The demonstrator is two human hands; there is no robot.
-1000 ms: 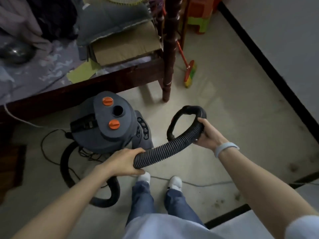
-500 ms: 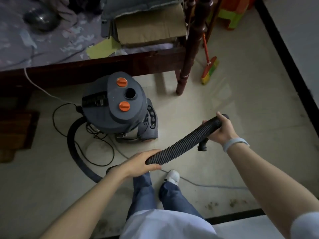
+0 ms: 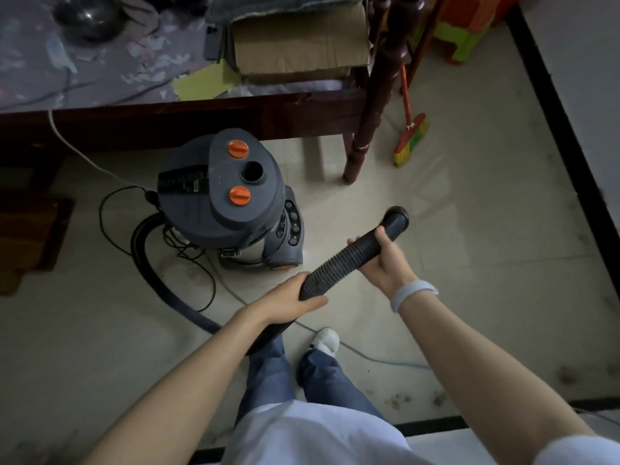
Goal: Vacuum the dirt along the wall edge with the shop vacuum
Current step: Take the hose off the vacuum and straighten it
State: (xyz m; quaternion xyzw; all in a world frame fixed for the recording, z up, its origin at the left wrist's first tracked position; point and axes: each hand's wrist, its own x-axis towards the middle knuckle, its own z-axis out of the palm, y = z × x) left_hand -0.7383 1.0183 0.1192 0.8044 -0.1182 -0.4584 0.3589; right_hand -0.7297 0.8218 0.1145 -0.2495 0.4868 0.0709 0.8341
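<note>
1. The floor point(image 3: 486, 229) is spreading pale and tiled across the scene, with a black skirting strip point(image 3: 567, 135) running along the wall on the right and another dark strip crossing the near edge.
2. The bed point(image 3: 188, 119) is filling the far left, its dark wooden rail lying across the scene and its turned post point(image 3: 372, 105) standing on the floor at the far centre; a cardboard box point(image 3: 298, 41) is sitting on it beside a yellow sheet of paper point(image 3: 201, 83).
3. The shop vacuum point(image 3: 228, 199) is standing on the floor just near the bed rail, a dark grey drum with two orange knobs and an open port on its lid.
4. The hose point(image 3: 342, 263) is curving out from the left side of the vacuum, sweeping along the floor toward the person's legs and rising ribbed between both hands, its smooth black end pointing far and right.
5. The left hand point(image 3: 288, 303) is gripping the hose from above at its nearer stretch, fingers curled round it.
6. The right hand point(image 3: 385, 263) is gripping the hose close to its open end, fingers wrapped over the ribs, with a pale band point(image 3: 412, 293) sitting on the wrist.
7. A broom point(image 3: 411, 135) with a red handle and green-yellow bristles is leaning to the right of the bed post.
8. Thin cables point(image 3: 110, 209) are looping on the floor to the left of the vacuum.
9. Specks of dirt point(image 3: 402, 399) are lying on the floor by the near dark strip, right of the person's legs and well apart from the hose end.
</note>
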